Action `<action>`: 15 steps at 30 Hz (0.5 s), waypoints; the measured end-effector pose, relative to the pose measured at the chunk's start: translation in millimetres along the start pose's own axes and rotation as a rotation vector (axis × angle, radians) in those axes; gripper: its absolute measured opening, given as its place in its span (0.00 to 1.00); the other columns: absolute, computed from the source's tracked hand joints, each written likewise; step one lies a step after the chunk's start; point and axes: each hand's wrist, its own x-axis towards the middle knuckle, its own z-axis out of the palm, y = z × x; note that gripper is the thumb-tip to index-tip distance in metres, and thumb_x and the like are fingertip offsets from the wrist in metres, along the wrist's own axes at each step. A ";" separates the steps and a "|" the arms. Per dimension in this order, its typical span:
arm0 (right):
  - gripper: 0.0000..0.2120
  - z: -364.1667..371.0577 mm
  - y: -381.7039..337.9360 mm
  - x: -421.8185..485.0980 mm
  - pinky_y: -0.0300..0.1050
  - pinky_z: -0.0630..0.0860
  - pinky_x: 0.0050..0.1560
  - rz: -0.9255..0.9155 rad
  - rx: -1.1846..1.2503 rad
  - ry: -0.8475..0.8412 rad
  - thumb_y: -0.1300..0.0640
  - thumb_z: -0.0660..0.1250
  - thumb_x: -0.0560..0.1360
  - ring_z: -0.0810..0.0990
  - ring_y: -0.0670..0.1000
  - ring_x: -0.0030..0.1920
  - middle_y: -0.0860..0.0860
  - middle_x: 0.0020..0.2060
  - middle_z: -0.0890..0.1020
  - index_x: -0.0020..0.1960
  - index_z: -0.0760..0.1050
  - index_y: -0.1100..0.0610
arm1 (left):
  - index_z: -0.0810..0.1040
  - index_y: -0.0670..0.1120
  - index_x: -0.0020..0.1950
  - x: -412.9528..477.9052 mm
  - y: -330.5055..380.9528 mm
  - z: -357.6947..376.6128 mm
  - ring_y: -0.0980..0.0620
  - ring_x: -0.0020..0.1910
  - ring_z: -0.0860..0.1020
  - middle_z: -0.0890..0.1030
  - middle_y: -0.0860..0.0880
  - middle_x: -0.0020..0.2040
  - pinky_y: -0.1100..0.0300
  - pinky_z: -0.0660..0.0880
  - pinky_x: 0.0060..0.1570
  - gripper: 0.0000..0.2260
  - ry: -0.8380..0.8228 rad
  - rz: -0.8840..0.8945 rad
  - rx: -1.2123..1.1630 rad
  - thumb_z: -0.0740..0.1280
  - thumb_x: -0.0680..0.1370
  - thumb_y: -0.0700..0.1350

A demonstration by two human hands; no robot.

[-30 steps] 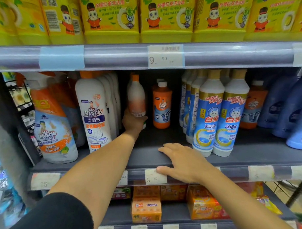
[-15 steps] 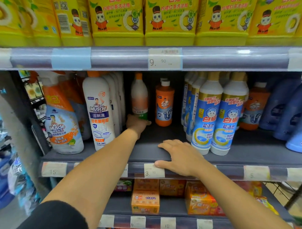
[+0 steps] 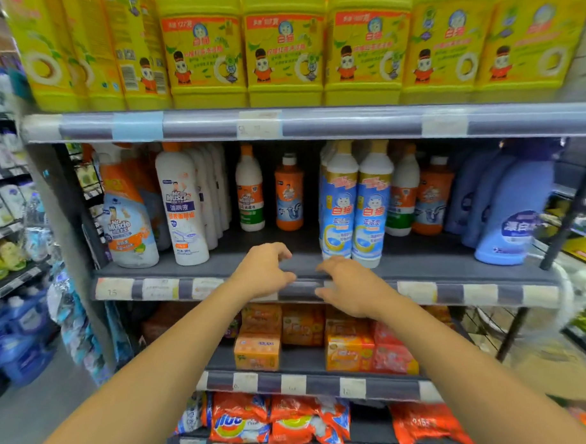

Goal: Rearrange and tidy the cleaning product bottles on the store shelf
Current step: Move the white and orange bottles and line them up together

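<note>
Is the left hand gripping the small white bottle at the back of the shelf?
No: the left hand hangs empty over the shelf's front edge, apart from the small white bottle.

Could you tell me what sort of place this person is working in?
Most likely a shop's household-cleaning aisle: price tags line the shelf edges, with rows of identical yellow detergent bottles above and cleaner bottles below.

Yellow bottles (image 3: 284, 52): tops cut off by upper edge.
Price tags (image 3: 259, 125): blurred, unreadable.
White bottle row (image 3: 214, 191): mostly hidden behind front bottle (image 3: 183, 205).
Forearms: cut off at bottom.
</note>
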 end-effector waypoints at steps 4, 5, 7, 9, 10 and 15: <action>0.24 -21.1 40.5 -65.9 0.50 0.72 0.61 0.069 -0.015 0.055 0.45 0.66 0.75 0.73 0.55 0.63 0.53 0.65 0.73 0.68 0.69 0.52 | 0.77 0.47 0.63 -39.0 57.9 29.3 0.48 0.60 0.77 0.79 0.47 0.62 0.56 0.73 0.56 0.20 -0.024 0.135 0.123 0.72 0.73 0.50; 0.23 -26.2 50.6 -81.4 0.50 0.72 0.60 0.102 -0.014 0.052 0.45 0.66 0.75 0.73 0.55 0.62 0.53 0.64 0.73 0.67 0.70 0.52 | 0.77 0.47 0.64 -47.1 71.1 38.2 0.48 0.61 0.76 0.79 0.47 0.62 0.56 0.73 0.57 0.20 -0.040 0.154 0.140 0.72 0.73 0.51; 0.23 -35.5 68.6 -110.6 0.50 0.72 0.59 0.168 0.005 0.054 0.44 0.66 0.74 0.73 0.56 0.61 0.53 0.63 0.73 0.66 0.71 0.52 | 0.76 0.48 0.64 -60.9 94.9 55.2 0.48 0.62 0.75 0.77 0.47 0.64 0.56 0.73 0.58 0.21 -0.076 0.169 0.137 0.72 0.73 0.50; 0.24 -44.4 83.2 -136.6 0.50 0.72 0.61 0.218 0.031 0.050 0.45 0.67 0.74 0.73 0.56 0.62 0.54 0.64 0.73 0.66 0.71 0.53 | 0.76 0.47 0.65 -71.8 115.5 69.3 0.48 0.62 0.75 0.77 0.46 0.65 0.58 0.72 0.58 0.21 -0.108 0.177 0.125 0.72 0.73 0.50; 0.24 -49.3 89.0 -147.5 0.49 0.72 0.61 0.233 0.041 0.047 0.45 0.67 0.74 0.73 0.55 0.63 0.54 0.64 0.74 0.67 0.71 0.53 | 0.75 0.47 0.66 -76.3 124.7 74.9 0.48 0.63 0.75 0.77 0.47 0.65 0.58 0.72 0.58 0.22 -0.119 0.180 0.126 0.72 0.73 0.50; 0.21 -77.7 108.6 -173.6 0.46 0.73 0.51 0.259 0.012 0.050 0.49 0.68 0.73 0.76 0.56 0.56 0.55 0.60 0.76 0.64 0.73 0.52 | 0.73 0.47 0.69 -84.0 158.8 84.7 0.48 0.64 0.75 0.77 0.47 0.67 0.52 0.75 0.61 0.25 -0.115 0.167 0.193 0.71 0.73 0.50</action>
